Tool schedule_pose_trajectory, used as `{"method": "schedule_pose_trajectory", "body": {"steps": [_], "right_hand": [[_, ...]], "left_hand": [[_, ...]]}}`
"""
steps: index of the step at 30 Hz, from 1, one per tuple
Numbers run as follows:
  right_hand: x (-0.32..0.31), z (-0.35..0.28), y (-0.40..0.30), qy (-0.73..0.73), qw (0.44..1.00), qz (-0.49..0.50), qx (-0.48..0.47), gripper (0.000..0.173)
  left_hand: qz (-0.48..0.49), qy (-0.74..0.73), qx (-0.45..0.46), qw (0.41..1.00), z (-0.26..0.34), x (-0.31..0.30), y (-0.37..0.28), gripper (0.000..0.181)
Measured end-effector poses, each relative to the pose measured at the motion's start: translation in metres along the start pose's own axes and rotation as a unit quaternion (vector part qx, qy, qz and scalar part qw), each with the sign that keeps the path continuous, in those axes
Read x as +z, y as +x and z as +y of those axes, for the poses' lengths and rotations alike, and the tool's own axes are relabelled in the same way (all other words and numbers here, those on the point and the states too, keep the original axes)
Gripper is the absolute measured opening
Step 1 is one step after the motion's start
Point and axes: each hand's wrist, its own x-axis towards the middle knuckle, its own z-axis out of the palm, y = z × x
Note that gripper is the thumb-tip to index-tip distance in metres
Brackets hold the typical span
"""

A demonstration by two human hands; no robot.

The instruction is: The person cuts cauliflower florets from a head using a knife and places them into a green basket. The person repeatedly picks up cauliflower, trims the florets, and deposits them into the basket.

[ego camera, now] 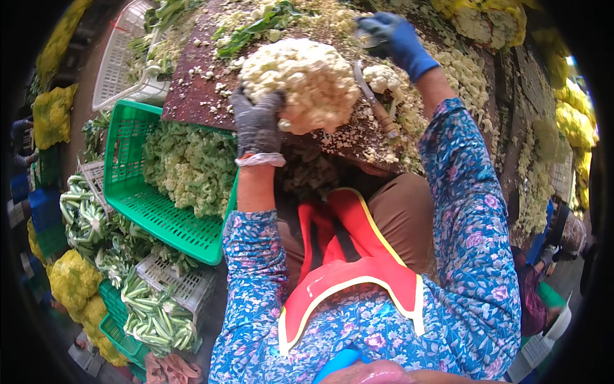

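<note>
My left hand [259,122], in a grey knit glove, grips the near left side of a large cauliflower head [302,79] at the table's front edge. Up and to the right, my right hand [395,43] wears a blue glove and is blurred. Something pale and shiny shows at its fingers, too blurred to name. Between the hands and nearer me, a knife with a curved blade and wooden handle [383,119] lies on the table [199,93]. A small cauliflower floret [382,78] rests beside its blade. Crumbs of cauliflower are scattered around.
A green plastic crate [163,233] with cauliflower pieces stands left of my left arm. Beyond it is a white crate [112,72] with leaves. Cut stalks [160,317] and yellow net sacks [74,281] are at lower left. A person [530,293] is at the far right.
</note>
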Motion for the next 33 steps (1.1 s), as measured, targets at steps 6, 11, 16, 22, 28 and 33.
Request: {"method": "schedule_pose_trajectory", "body": {"steps": [6,11,16,22,28,33], "right_hand": [[-0.070,0.007,-0.067,0.301,0.889,0.079,0.335,0.050],[-0.060,0.026,-0.099,-0.139,0.943,0.075,0.294,0.045],[-0.023,-0.011,-0.116,-0.382,0.924,0.014,0.017,0.051],[0.010,-0.085,-0.152,-0.319,0.943,-0.093,0.018,0.047],[0.000,-0.080,-0.151,-0.104,0.978,-0.066,0.171,0.035],[-0.020,-0.118,-0.141,0.156,0.928,-0.025,0.337,0.030]], "left_hand": [[0.036,-0.144,0.069,0.987,0.006,-0.019,0.021,0.065],[0.038,0.123,0.522,0.843,0.019,0.016,0.016,0.056],[-0.167,0.522,0.346,0.762,0.002,0.016,0.000,0.036],[-0.256,0.498,0.358,0.747,0.019,0.019,-0.011,0.028],[0.016,0.360,0.367,0.858,0.042,0.013,-0.003,0.023],[0.091,0.428,0.243,0.866,0.020,-0.005,0.026,0.098]]}}
